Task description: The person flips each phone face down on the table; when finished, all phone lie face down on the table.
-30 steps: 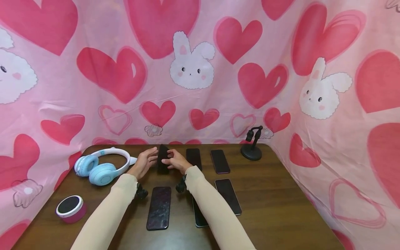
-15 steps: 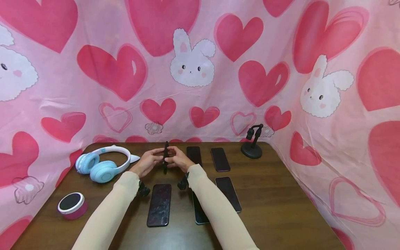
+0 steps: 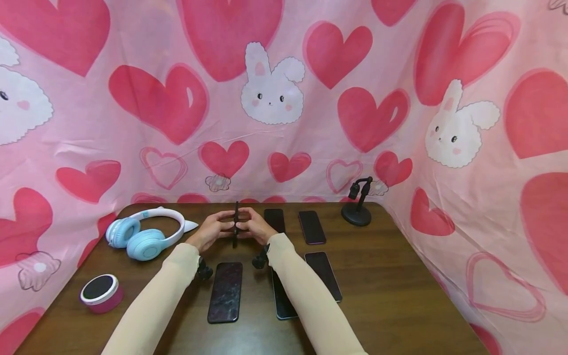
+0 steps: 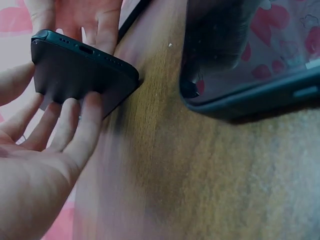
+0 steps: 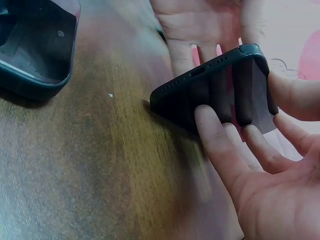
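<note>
A black smartphone (image 3: 236, 207) stands on its long edge near the back of the table, almost edge-on in the head view. My left hand (image 3: 210, 231) has its fingertips against one face, fingers spread and nearly straight. From the other side my right hand (image 3: 258, 229) touches the opposite face the same way. In the left wrist view the phone's bottom edge with its charging port (image 4: 86, 49) points toward the camera, and the left thumb (image 4: 17, 84) is at the upper edge. The right wrist view has the right thumb (image 5: 295, 95) likewise near the phone's top corner.
Other phones lie flat: a marbled dark one (image 3: 225, 293) in front, one partly under the right forearm (image 3: 281, 301), and more to the right (image 3: 324, 273). Blue-and-white headphones (image 3: 148, 244) and a pink round device (image 3: 102, 296) sit left. A black stand (image 3: 356, 214) is back right.
The phone has turned from tilted, with its face showing, to upright on edge. The left fingers have come in against it; over the last half second the hands have barely moved.
</note>
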{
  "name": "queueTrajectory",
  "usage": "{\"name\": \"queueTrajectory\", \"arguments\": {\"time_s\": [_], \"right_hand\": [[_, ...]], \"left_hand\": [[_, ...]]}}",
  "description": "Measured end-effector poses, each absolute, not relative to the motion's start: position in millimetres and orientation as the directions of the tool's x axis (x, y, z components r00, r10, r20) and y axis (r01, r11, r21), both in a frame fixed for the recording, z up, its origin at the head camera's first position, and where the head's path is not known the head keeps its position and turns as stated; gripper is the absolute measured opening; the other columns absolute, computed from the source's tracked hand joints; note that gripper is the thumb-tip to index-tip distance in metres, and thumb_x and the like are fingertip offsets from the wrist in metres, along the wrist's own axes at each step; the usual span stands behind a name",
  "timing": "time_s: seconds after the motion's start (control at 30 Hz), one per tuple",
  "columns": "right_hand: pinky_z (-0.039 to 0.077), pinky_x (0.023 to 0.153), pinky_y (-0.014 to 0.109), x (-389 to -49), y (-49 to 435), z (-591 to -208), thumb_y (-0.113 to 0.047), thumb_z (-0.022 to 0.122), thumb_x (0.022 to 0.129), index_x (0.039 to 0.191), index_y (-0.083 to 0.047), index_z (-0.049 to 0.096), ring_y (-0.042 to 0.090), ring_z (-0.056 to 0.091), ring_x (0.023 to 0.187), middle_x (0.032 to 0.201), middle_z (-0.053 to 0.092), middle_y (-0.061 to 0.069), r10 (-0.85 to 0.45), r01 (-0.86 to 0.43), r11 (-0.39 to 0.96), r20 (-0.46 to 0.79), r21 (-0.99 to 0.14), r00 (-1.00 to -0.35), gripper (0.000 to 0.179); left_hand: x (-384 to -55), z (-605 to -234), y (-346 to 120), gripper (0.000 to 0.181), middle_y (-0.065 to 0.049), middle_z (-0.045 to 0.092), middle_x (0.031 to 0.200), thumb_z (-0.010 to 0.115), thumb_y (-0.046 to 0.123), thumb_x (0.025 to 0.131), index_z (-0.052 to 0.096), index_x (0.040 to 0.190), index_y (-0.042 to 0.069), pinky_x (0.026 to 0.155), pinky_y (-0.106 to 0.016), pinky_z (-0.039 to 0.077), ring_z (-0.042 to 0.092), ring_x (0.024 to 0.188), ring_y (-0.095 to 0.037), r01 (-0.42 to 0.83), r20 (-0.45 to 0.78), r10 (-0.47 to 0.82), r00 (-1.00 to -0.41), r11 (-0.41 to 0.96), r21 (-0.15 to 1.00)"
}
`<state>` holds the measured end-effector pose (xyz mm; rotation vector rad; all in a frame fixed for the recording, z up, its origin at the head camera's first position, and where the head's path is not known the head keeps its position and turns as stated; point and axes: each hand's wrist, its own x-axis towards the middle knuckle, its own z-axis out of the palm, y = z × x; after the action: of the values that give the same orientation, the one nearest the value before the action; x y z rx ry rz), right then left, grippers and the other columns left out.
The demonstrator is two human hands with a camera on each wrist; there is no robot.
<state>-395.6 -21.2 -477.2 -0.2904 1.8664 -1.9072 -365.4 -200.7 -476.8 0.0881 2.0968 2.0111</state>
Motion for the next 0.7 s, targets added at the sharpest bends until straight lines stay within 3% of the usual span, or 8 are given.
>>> {"name": "queueTrajectory", "arguments": {"time_s": [0.23,0.47,0.7], "right_hand": [[0.056,0.099,0.051,-396.4,-18.1,-477.7,0.000,0.059,0.097,0.148,-0.015,0.042,0.028,0.063,0.120,0.147,0.050,0.014,-0.469,0.184,-0.010,-0.158,-0.983,-0.869,0.055],[0.053,0.104,0.054,-397.7,-17.1,-478.8,0.003,0.059,0.097,0.150,-0.012,0.041,0.028,0.065,0.118,0.148,0.050,0.016,-0.477,0.181,-0.026,-0.147,-0.983,-0.867,0.058],[0.055,0.102,0.052,-398.0,-17.7,-483.4,0.004,0.059,0.096,0.148,-0.010,0.043,0.030,0.064,0.120,0.148,0.050,0.018,-0.447,0.161,-0.036,-0.128,-0.986,-0.885,0.056]], "left_hand": [[-367.8,-478.3,-198.5,0.054,-0.024,0.043,0.155,0.056,0.013,0.103,0.039,0.153,0.001,0.110,-0.052,0.049,0.067,0.108,-0.013,-0.132,-0.149,0.186,-0.971,0.098,0.986],[-367.6,-477.2,-198.0,0.059,-0.024,0.039,0.157,0.058,0.020,0.102,0.037,0.153,-0.001,0.113,-0.057,0.044,0.059,0.128,-0.030,-0.174,-0.202,0.191,-0.961,0.150,0.973],[-368.0,-477.9,-201.0,0.060,-0.024,0.038,0.157,0.059,0.021,0.102,0.036,0.153,0.001,0.114,-0.055,0.044,0.055,0.132,-0.034,-0.204,-0.238,0.206,-0.949,0.174,0.963]]}}
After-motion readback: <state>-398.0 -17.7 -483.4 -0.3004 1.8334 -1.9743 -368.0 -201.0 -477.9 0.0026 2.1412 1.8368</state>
